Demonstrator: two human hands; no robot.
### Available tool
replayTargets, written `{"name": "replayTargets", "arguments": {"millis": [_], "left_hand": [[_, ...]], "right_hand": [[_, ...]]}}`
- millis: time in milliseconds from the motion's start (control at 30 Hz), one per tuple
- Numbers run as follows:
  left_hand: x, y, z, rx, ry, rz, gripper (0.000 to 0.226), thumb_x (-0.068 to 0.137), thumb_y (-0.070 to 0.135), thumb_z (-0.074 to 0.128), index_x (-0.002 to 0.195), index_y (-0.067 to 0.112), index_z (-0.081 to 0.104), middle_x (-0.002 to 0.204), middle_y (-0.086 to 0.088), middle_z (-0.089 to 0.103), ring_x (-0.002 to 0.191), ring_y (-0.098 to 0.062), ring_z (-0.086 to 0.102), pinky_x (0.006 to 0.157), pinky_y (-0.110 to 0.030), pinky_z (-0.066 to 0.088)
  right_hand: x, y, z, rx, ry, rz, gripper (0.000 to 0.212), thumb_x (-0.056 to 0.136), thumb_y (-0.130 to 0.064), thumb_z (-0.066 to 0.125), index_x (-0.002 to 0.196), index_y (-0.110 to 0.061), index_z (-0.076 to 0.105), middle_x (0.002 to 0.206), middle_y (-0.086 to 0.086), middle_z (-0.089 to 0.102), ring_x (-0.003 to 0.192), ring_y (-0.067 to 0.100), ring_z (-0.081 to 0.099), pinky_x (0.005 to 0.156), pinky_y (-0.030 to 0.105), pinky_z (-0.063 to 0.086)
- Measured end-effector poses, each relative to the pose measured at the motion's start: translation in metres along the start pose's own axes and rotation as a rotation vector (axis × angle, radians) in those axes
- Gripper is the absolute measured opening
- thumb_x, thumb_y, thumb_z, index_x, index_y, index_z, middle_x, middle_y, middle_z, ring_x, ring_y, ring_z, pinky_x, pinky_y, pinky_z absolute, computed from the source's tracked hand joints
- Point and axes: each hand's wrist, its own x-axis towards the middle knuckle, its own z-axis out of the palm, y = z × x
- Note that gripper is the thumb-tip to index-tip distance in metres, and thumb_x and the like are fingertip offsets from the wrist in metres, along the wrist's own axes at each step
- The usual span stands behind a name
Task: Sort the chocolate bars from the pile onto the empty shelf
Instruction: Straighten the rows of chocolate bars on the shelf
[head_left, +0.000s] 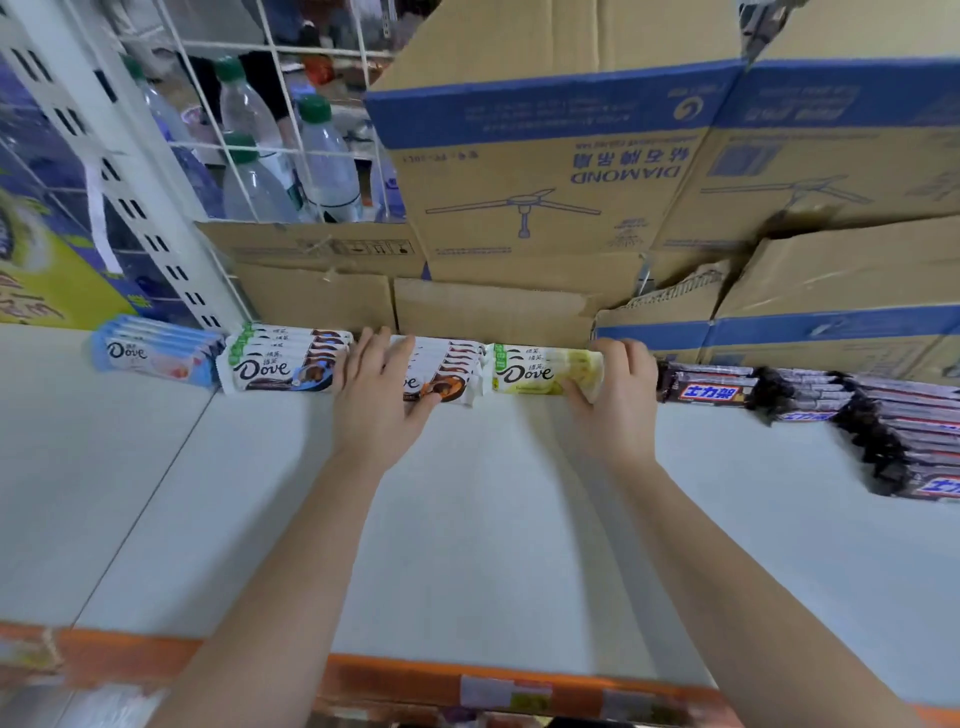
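Stacks of Dove bars line the back of the white shelf (467, 519). From the left: a light-blue stack (156, 353), a white stack with blue print (280, 361), a white stack with orange print (449, 371), and a pale-green stack (540, 369). My left hand (384, 389) lies flat over the left end of the orange-print stack, fingers spread. My right hand (618, 384) grips the right end of the pale-green stack. Dark Snickers bars (711, 387) sit in rows to the right, spreading into a looser pile (904, 441).
Cardboard boxes (545, 171) stand stacked directly behind the bars. Water bottles (291, 156) sit behind a white wire grid at the back left. A slotted white upright (124, 197) rises at the left. The shelf has an orange front edge (467, 680).
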Motion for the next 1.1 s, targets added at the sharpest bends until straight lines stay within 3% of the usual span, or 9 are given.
{"name": "replayTargets", "arguments": {"millis": [100, 200, 300, 500, 700, 867, 1000, 1100], "left_hand": [[0.0, 0.0, 0.002, -0.026, -0.002, 0.033, 0.061, 0.082, 0.044, 0.062, 0.132, 0.011, 0.05, 0.142, -0.014, 0.044, 0.138, -0.032, 0.032, 0.113, -0.045, 0.018], [0.001, -0.002, 0.001, -0.045, -0.008, 0.063, 0.06, 0.082, 0.038, 0.066, 0.132, 0.008, 0.049, 0.141, -0.015, 0.045, 0.137, -0.033, 0.032, 0.113, -0.045, 0.02], [0.0, -0.011, -0.001, -0.065, 0.013, 0.089, 0.055, 0.083, 0.03, 0.066, 0.129, 0.005, 0.051, 0.139, -0.018, 0.047, 0.136, -0.035, 0.033, 0.112, -0.047, 0.024], [-0.004, -0.017, -0.003, -0.081, -0.013, 0.148, 0.052, 0.08, 0.014, 0.069, 0.127, 0.0, 0.052, 0.136, -0.019, 0.049, 0.134, -0.037, 0.037, 0.109, -0.048, 0.03], [-0.005, -0.022, -0.007, -0.085, 0.008, 0.16, 0.054, 0.081, 0.02, 0.068, 0.129, 0.003, 0.05, 0.138, -0.017, 0.048, 0.134, -0.035, 0.037, 0.109, -0.046, 0.03], [-0.005, -0.071, -0.033, -0.045, 0.122, -0.001, 0.053, 0.088, 0.024, 0.06, 0.135, 0.006, 0.044, 0.143, -0.017, 0.041, 0.137, -0.035, 0.032, 0.111, -0.048, 0.028], [-0.004, -0.111, -0.05, -0.036, 0.105, -0.155, 0.063, 0.085, 0.024, 0.065, 0.137, 0.003, 0.038, 0.143, -0.023, 0.037, 0.134, -0.04, 0.032, 0.108, -0.048, 0.028], [0.0, -0.127, -0.053, -0.087, 0.058, -0.191, 0.066, 0.083, 0.019, 0.066, 0.139, 0.001, 0.035, 0.143, -0.025, 0.034, 0.134, -0.039, 0.031, 0.109, -0.045, 0.026]], "right_hand": [[-0.009, -0.03, 0.01, 0.069, -0.048, -0.028, 0.03, 0.079, -0.01, 0.07, 0.105, -0.005, 0.058, 0.103, 0.01, 0.058, 0.097, 0.027, 0.052, 0.077, 0.021, 0.032], [-0.02, -0.059, 0.024, 0.155, -0.131, 0.032, 0.022, 0.081, -0.018, 0.068, 0.101, -0.011, 0.062, 0.09, 0.001, 0.063, 0.083, 0.018, 0.057, 0.072, 0.029, 0.044], [-0.03, -0.079, 0.036, 0.144, -0.144, 0.099, 0.017, 0.081, -0.023, 0.066, 0.095, -0.015, 0.063, 0.082, 0.0, 0.063, 0.076, 0.019, 0.057, 0.068, 0.035, 0.049], [-0.031, -0.092, 0.048, 0.073, -0.149, 0.136, 0.014, 0.085, -0.02, 0.066, 0.091, -0.011, 0.057, 0.079, 0.005, 0.065, 0.07, 0.026, 0.058, 0.064, 0.036, 0.047], [-0.029, -0.095, 0.05, 0.009, -0.126, 0.081, 0.017, 0.082, -0.017, 0.066, 0.085, -0.012, 0.051, 0.076, -0.001, 0.055, 0.069, 0.021, 0.05, 0.059, 0.035, 0.041], [-0.036, -0.116, 0.065, 0.171, -0.17, -0.054, 0.013, 0.08, -0.012, 0.066, 0.086, -0.015, 0.056, 0.081, -0.006, 0.057, 0.07, 0.009, 0.047, 0.062, 0.022, 0.038], [-0.045, -0.138, 0.087, 0.238, -0.218, -0.121, 0.009, 0.08, -0.013, 0.065, 0.088, -0.013, 0.061, 0.083, -0.002, 0.059, 0.075, 0.016, 0.053, 0.067, 0.032, 0.046], [-0.05, -0.154, 0.099, 0.251, -0.253, -0.161, 0.007, 0.08, -0.014, 0.064, 0.086, -0.012, 0.063, 0.082, 0.0, 0.06, 0.072, 0.018, 0.054, 0.063, 0.032, 0.045]]}}
